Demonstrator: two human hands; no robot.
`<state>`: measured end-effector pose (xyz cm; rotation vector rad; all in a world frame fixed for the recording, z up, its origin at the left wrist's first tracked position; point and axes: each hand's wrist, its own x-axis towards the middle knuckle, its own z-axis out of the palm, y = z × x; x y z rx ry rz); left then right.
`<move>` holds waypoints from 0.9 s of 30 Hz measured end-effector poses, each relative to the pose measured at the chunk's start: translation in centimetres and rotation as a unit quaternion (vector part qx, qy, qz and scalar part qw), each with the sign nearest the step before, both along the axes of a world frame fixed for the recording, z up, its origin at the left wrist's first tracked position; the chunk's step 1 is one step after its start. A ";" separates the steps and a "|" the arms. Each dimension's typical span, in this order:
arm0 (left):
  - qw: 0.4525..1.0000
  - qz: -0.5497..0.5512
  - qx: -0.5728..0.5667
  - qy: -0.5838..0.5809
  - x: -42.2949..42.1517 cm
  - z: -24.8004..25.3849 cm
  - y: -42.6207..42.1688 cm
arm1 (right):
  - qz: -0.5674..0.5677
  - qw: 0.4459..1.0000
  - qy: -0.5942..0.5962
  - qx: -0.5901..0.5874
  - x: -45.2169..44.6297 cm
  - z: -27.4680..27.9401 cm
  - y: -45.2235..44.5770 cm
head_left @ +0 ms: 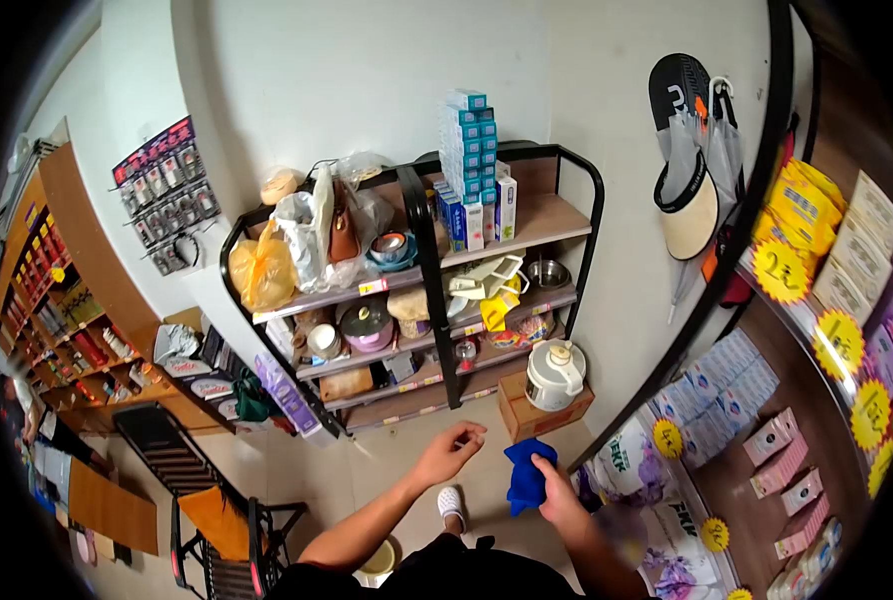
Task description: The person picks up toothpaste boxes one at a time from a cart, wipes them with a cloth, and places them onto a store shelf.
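My right hand [557,492] grips a blue cloth [527,477], which hangs bunched from its fingers. To its left, my left hand [451,453] is held out over the floor with its fingers curled and close together; whether anything is between them I cannot make out. A white lidded cooker [556,375] sits on a cardboard box [527,408], just beyond the cloth. Behind both hands stands a black-framed shelf unit [512,232] holding toothpaste-like boxes, bags, bowls and a purple pot [367,325].
A folding chair [217,520] stands at the lower left, near a wooden table [112,505]. Product shelves with yellow price tags [781,271] line the right. A pale bucket [379,560] and a white shoe [451,507] are on the floor below.
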<state>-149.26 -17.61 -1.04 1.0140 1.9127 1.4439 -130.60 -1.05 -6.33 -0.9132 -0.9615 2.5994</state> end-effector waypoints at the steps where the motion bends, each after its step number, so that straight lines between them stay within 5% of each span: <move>1: 1.000 -0.007 0.002 0.002 -2.6 1.3 1.8 | -0.007 1.000 0.002 0.002 -2.0 -1.0 1.1; 3: 0.991 -0.047 0.022 0.126 -8.2 4.3 5.6 | -0.040 0.999 -0.005 0.008 -6.2 -2.0 3.2; 10: 0.958 -0.100 0.074 0.259 -24.8 11.9 22.1 | -0.113 0.993 0.018 0.034 -18.9 0.4 8.9; 21: 0.893 -0.049 0.077 0.442 -42.3 13.5 46.7 | -0.162 0.984 0.063 0.039 -31.5 3.3 22.0; 27: 0.829 0.037 -0.115 0.546 -49.3 15.3 57.3 | -0.145 0.986 0.079 0.014 -38.3 2.7 31.7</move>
